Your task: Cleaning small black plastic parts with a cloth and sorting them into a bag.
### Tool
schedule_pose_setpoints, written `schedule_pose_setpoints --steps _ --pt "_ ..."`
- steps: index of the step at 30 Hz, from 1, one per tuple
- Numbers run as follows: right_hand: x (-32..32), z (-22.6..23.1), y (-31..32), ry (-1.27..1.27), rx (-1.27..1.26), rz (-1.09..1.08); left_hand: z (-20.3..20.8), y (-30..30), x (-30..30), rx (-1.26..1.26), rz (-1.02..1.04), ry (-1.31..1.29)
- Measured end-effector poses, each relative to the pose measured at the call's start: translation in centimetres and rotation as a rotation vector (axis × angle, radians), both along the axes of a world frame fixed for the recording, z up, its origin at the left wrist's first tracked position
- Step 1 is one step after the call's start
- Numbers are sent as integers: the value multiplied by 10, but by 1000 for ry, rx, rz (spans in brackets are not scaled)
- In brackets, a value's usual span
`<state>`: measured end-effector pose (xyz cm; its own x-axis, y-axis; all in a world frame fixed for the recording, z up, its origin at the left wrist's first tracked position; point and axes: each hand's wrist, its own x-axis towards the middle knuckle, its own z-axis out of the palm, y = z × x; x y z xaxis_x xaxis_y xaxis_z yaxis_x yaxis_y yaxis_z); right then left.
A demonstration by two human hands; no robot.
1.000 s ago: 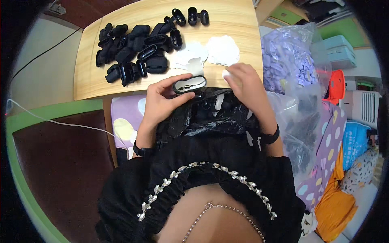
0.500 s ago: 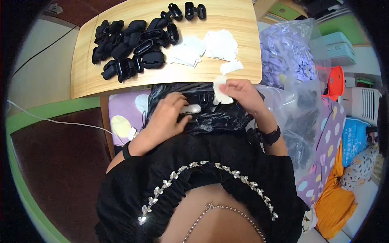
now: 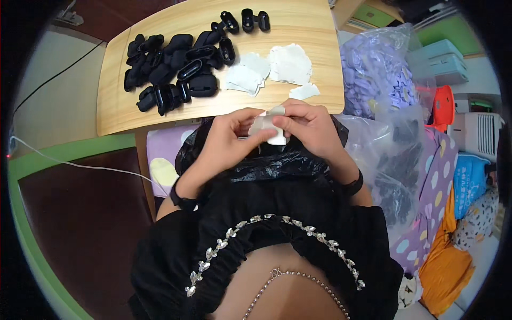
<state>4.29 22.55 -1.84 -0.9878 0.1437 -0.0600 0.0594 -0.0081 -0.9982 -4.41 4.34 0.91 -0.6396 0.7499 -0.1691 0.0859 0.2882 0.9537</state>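
Between my two hands, over my lap, is a white die-cut paper piece, bent and curling upward at its right end. My left hand is closed on its left and lower side, the thumb lying along the front. Fingers and thumb of my right hand pinch the right end. Below them a black plastic bag covers my lap; what lies in it is hidden by my hands. On the table just beyond are two piles of similar white paper pieces and one small loose strip.
Many small black hinged cases, some open, are heaped on the left of the wooden table. To the right stand a clear bag of lilac pieces and a clear bag of dark pieces. A white cable crosses at left.
My right hand has brought the white paper piece left and my left hand has come up to take hold of it too. The pale oval thing by my left hand is out of sight.
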Motion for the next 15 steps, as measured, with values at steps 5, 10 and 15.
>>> schedule_pose_setpoints --steps 5,10,15 --pt "-1 -4 21 -52 -150 -200 -11 4 -8 60 159 -231" --pt "0 -5 38 -117 -288 -182 -23 20 -15 143 260 -271" --pt "-5 -22 17 -124 -368 -74 -30 34 -7 112 212 -304"
